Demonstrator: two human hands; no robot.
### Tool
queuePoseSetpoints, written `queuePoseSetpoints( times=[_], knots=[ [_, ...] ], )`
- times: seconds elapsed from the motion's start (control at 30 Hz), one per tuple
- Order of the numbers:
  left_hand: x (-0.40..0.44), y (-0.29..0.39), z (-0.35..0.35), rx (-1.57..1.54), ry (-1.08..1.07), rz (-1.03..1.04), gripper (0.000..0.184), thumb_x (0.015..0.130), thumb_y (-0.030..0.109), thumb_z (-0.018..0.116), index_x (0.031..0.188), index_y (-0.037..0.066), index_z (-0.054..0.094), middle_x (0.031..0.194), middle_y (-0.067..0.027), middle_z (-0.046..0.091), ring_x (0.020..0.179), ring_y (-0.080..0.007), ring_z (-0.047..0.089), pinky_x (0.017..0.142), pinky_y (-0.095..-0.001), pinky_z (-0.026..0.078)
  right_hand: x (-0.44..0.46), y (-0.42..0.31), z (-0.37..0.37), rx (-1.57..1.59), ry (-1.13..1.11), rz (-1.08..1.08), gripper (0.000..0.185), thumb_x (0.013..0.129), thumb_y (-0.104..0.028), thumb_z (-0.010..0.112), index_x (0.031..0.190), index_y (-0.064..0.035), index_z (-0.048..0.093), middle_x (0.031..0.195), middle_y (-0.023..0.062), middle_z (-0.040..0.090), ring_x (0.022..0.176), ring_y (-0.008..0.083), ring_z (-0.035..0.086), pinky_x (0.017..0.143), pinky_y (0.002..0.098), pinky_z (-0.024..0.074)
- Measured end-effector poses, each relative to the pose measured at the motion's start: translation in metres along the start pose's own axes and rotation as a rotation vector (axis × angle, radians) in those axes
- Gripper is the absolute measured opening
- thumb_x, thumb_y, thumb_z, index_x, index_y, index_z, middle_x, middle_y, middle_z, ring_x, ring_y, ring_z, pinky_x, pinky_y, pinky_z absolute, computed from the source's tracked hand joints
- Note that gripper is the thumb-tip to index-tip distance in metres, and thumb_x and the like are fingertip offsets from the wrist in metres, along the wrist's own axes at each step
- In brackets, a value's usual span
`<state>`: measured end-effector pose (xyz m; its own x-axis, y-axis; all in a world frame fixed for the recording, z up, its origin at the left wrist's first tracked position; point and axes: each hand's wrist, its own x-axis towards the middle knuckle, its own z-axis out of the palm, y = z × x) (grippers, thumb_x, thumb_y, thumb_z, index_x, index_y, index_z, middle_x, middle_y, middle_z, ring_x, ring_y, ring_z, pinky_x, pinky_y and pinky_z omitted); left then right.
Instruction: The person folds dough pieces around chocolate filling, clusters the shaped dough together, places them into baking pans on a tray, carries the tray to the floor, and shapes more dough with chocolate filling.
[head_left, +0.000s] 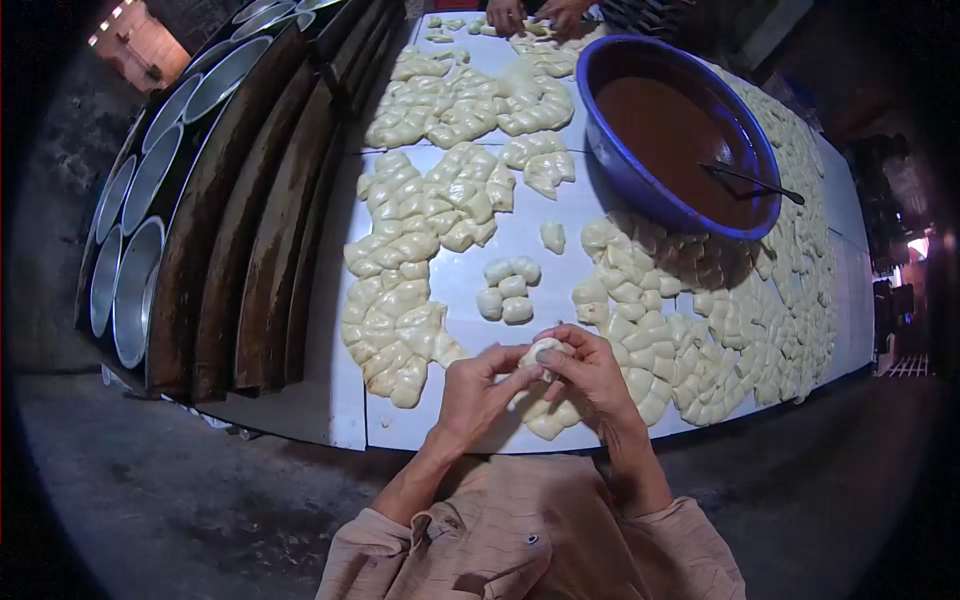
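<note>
My left hand (490,388) and my right hand (588,372) meet near the front edge of the white table. Between their fingers and thumbs they hold one small pale dough piece (545,356). Just beyond them sits a small cluster of rounded dough pieces (506,292), with a single loose piece (552,236) farther back. A broad patch of joined dough pieces (400,290) lies to the left, and another wide spread of dough (660,350) covers the right side.
A blue basin (640,180) of brown filling, with a dark-handled spoon (755,182) in it, stands at the back right. Stacked trays with metal tins (140,290) line the left side. Another person's hands (535,14) work at the far edge.
</note>
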<state>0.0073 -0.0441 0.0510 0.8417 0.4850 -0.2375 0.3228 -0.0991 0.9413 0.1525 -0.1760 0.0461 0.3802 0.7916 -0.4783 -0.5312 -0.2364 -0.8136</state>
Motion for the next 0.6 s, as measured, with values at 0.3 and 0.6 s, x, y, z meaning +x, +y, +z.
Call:
queuePoseSetpoints(
  times=[0.3, 0.6],
  knots=[
    [0.036, 0.022, 0.054, -0.263, 0.158, 0.228, 0.08, 0.093, 0.021, 0.07, 0.156, 0.003, 0.024, 0.141, -0.0246, 0.053, 0.128, -0.0273, 0.056, 0.101, -0.0346, 0.047, 0.001, 0.001, -0.034, -0.121, 0.271, -0.421, 0.029, 0.089, -0.009, 0.072, 0.114, 0.0009, 0.061, 0.102, 0.0066, 0.066, 0.093, 0.0111, 0.063, 0.077, 0.0251, 0.0524],
    [0.096, 0.052, 0.148, -0.944, 0.138, 0.441, 0.084, 0.091, 0.027, 0.074, 0.154, 0.002, 0.026, 0.139, -0.019, 0.056, 0.124, -0.025, 0.056, 0.105, -0.0367, 0.044, -0.001, -0.068, -0.044, 0.583, 0.082, -0.414, 0.019, 0.094, -0.012, 0.067, 0.108, -0.0038, 0.058, 0.095, 0.003, 0.064, 0.084, 0.0105, 0.063, 0.076, 0.0247, 0.0523]
  ],
)
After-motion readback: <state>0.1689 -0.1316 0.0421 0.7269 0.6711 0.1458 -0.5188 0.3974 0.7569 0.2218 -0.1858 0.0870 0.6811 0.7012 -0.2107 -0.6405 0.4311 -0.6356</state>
